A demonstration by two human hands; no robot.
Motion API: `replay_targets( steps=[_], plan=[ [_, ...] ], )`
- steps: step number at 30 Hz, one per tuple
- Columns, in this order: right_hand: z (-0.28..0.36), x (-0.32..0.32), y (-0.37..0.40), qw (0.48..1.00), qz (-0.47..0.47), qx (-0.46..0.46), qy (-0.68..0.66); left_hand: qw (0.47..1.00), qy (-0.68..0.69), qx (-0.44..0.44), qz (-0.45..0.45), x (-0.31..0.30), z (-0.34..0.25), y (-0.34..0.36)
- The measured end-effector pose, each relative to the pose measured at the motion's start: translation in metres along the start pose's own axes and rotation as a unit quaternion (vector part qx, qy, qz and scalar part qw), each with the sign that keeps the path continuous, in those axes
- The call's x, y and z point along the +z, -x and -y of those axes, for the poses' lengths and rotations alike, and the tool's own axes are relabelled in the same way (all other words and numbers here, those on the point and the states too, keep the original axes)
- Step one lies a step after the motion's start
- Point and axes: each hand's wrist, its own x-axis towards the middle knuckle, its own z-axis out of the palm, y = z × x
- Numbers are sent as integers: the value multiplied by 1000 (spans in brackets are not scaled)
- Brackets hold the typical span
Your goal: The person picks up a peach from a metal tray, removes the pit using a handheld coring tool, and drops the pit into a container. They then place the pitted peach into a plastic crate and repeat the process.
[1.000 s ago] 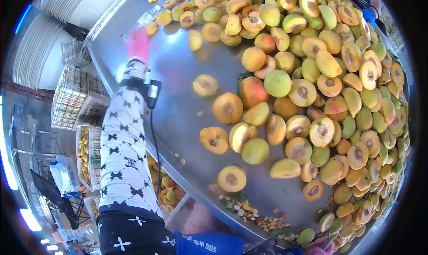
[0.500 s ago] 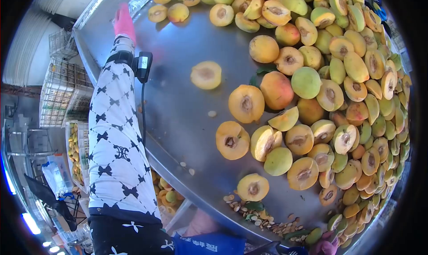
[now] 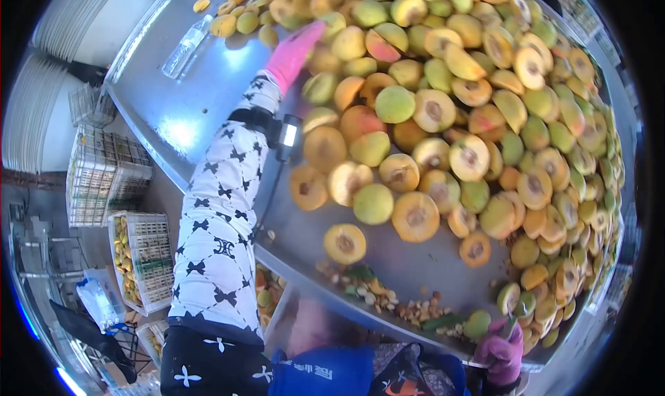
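My left hand [image 3: 294, 55], in a pink glove, reaches to the upper middle of the head view. Its fingers are stretched out and touch the near side of a pile of halved peaches [image 3: 436, 109], holding none. The peaches are yellow inside, with green to red skins and brown pit hollows. At the lower right, my right hand [image 3: 501, 353], in a purplish-pink glove, is closed by the tray's edge. What it grips is hidden; a green peach [image 3: 477, 324] lies beside it. The metal tray [image 3: 291, 226] bears all this fruit.
A clear plastic bottle [image 3: 187, 48] lies on the tray's upper left. Pits and scraps [image 3: 388, 300] are scattered along the near edge. White crates [image 3: 145, 257] stand on the floor at left, one with fruit. A blue apron [image 3: 325, 372] shows at the bottom.
My left hand has moved from the tray's left side rightward to the pile. Peaches before it are now closer together. The view has shifted, and my right hand shows more fully.
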Motion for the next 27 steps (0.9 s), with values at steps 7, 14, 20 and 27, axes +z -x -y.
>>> replay_targets(
  steps=[7,14,20,27],
  plan=[
    [-3,-18,47,995,37,-86,-15,997,-47,-11,52,106,-32,52],
    [-11,-39,94,995,55,-82,4,988,94,-119,-13,223,-71,109],
    [-24,-39,106,990,91,-110,13,994,11,-101,28,274,-120,157],
    [-33,-20,117,985,93,-142,17,975,18,17,219,260,-167,189]
  ],
)
